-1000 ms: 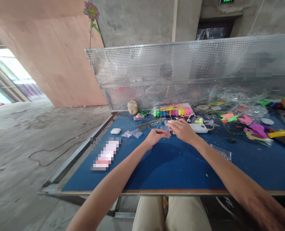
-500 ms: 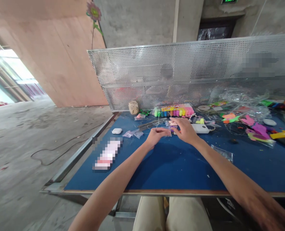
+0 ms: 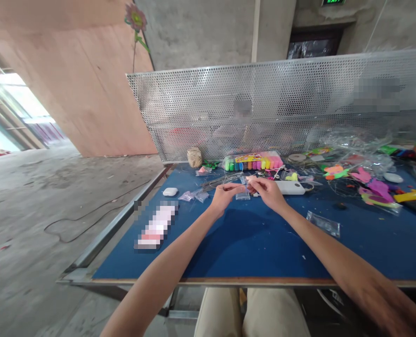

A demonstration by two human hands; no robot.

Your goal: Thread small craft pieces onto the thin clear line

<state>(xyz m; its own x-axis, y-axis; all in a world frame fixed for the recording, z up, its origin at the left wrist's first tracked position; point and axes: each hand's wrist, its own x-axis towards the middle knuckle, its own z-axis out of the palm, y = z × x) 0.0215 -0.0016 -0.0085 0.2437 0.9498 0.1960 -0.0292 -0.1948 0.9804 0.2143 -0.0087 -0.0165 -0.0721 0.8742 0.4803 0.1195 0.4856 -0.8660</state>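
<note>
Above the blue table (image 3: 250,243), my left hand (image 3: 224,196) is closed, thumb and fingers pinched on something too small to make out. Close on its right, my right hand (image 3: 268,191) is closed too, its fingertips pressed together near the left fingertips; what they hold is unclear. Just under the fingertips lies a small clear plastic bag (image 3: 243,195). Thin metal wires (image 3: 222,180) lie behind my left hand. A white power strip (image 3: 291,187) sits right beside my right hand.
A tray of coloured clay (image 3: 253,162) stands at the back, before a perforated metal panel (image 3: 229,103). To the left are a white case (image 3: 170,191), small purple bags (image 3: 193,195) and a blurred-out phone-like object (image 3: 157,225). Colourful cut-outs (image 3: 378,189) lie at right.
My right hand's fingers have come down and closed together, nearer the left fingertips. The small clear bag beneath them shows more plainly. My left hand has barely moved.
</note>
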